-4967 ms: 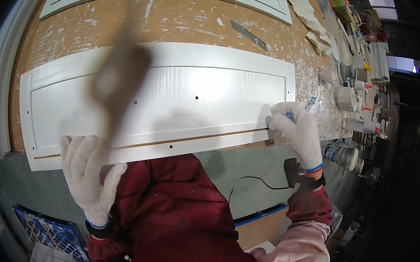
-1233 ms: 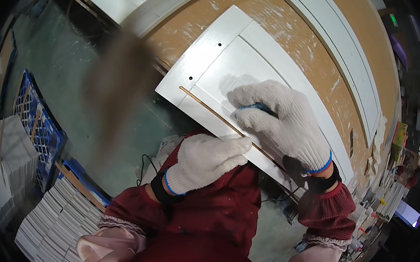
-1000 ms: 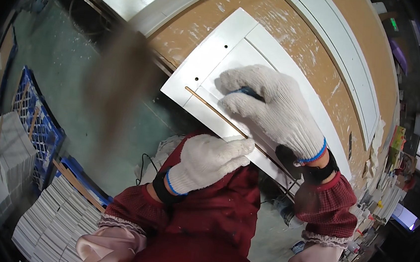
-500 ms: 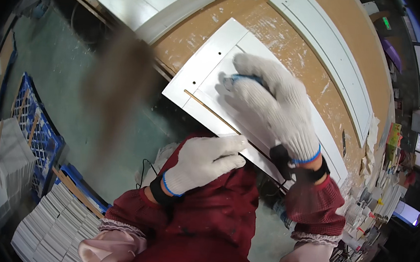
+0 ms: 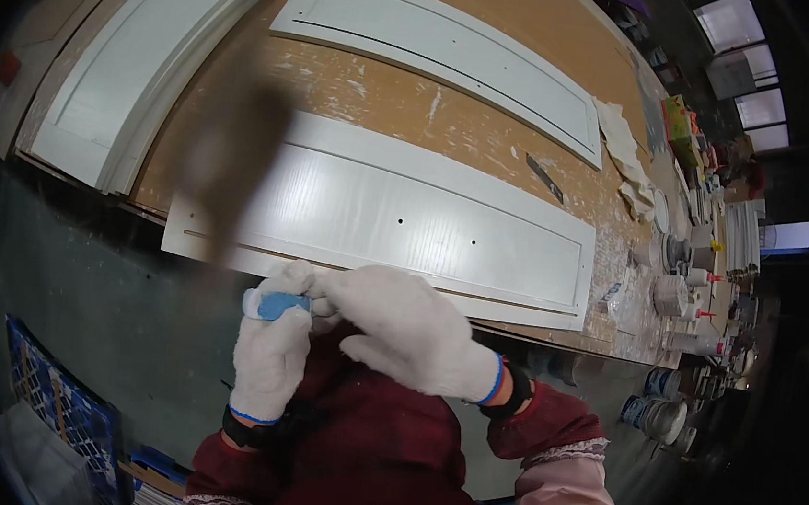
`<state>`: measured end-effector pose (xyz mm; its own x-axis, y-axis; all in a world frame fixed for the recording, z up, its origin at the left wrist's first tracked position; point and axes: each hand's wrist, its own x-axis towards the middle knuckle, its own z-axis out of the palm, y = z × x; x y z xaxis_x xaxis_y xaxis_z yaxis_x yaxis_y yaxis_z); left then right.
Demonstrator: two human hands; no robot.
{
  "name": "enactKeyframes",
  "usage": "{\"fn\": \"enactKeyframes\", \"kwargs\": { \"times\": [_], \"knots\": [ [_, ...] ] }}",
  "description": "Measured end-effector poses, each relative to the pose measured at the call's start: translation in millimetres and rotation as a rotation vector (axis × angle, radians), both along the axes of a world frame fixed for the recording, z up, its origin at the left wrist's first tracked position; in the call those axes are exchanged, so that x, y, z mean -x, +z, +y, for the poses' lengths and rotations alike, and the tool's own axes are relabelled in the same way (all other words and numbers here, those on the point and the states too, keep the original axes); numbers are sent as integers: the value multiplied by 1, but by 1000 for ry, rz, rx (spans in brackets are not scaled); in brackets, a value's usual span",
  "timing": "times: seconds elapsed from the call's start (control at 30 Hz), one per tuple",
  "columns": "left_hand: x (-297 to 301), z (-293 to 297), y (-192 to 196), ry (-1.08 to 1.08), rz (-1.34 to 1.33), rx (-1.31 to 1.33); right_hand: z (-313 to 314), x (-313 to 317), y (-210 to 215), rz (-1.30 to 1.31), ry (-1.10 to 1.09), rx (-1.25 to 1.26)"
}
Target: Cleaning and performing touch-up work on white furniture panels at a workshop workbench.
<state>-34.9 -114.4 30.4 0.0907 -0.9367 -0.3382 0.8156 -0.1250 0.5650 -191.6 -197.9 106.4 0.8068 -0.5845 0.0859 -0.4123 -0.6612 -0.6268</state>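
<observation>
In front of the bench edge, my left hand [image 5: 268,361], in a white knit glove, grips a small blue piece [image 5: 284,306] with a pale end. Its exact kind I cannot make out. My right hand [image 5: 412,330], gloved the same way, has its fingers closed at the right end of that piece, touching the left fingers; what they pinch is hidden. Just beyond both hands lies a white panel [image 5: 352,190] with a grooved border, a few dark holes and a narrow slot near its front edge. A brown blur covers part of its left end.
A second white grooved panel [image 5: 442,39] lies farther back on the brown workbench [image 5: 388,107]. More white boards [image 5: 121,83] stand at the left. A dark flat strip [image 5: 544,178], a crumpled cloth [image 5: 625,156] and several tubs and bottles [image 5: 675,295] sit right; a blue crate [image 5: 63,415] is lower left.
My right hand has come off the panel and moved down-left to meet my left hand, which has left the panel's edge. The blue piece is now in my left hand. The view has turned.
</observation>
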Motion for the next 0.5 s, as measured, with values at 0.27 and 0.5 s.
{"fn": "enactKeyframes", "kwargs": {
  "times": [0.27, 0.5],
  "knots": [
    [-14, 24, -8, 31, -678, -15, 2, 144, -4, 136, -594, -222],
    [-10, 26, -25, 130, -993, -127, 18, 238, -25, -94, -1069, -215]
  ]
}}
